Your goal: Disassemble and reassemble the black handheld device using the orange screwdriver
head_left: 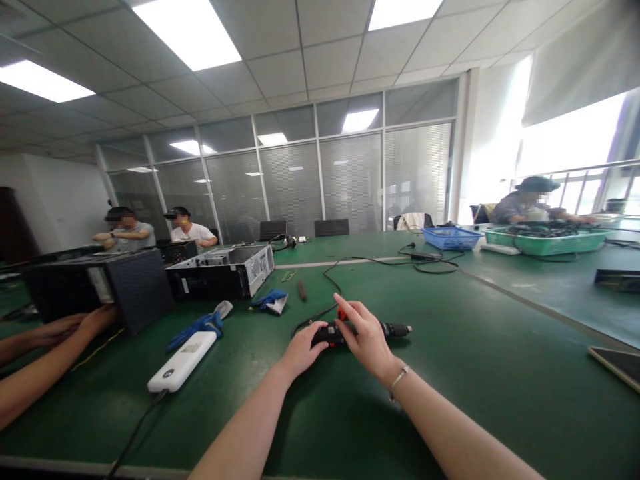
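A black electric screwdriver (393,330) with a pointed metal tip lies across the green table in front of me, tip to the right. My left hand (303,350) is closed on its left end, thumb and fingers against the black body. Over the middle of the tool is my right hand (365,337), index finger stretched out and thumb apart from it. An orange part (341,312) shows between that thumb and finger; whether they touch it I cannot tell. A black cord (320,313) loops behind my left hand.
A white power bank (184,362) with a cable and blue gloves (197,330) lie left. Another person's hands (75,330) reach into a black computer case (143,287). Behind are an open case (220,273), a blue basket (451,238) and a green basket (545,245).
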Action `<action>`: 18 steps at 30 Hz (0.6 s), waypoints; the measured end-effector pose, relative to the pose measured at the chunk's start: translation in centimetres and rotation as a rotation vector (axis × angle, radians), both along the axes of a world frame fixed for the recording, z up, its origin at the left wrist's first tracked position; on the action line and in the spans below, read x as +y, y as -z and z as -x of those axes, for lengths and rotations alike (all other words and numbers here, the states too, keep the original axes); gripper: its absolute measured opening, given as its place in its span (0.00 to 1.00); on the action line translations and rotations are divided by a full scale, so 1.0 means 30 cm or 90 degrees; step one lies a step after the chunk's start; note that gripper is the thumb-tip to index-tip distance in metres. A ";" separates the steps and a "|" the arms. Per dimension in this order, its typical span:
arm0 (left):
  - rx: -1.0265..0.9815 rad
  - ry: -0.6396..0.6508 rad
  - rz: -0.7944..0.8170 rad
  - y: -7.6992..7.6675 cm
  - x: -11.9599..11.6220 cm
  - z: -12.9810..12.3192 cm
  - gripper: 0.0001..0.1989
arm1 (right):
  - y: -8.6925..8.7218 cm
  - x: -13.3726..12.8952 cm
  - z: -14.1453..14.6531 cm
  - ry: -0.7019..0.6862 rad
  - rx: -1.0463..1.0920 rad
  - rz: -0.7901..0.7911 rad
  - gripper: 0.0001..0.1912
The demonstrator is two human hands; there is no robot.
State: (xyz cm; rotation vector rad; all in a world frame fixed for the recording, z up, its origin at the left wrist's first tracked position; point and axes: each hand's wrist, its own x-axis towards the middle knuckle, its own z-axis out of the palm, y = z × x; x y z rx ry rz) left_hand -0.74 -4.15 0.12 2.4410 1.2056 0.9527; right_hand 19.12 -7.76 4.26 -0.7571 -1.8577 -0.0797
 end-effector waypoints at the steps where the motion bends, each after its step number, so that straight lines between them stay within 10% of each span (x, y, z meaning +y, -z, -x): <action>1: -0.001 0.001 -0.001 0.000 0.000 0.000 0.20 | -0.001 -0.004 0.001 -0.018 -0.003 0.001 0.31; 18: 0.000 0.002 -0.008 -0.003 -0.002 -0.005 0.20 | -0.005 -0.017 0.001 -0.013 -0.024 -0.016 0.29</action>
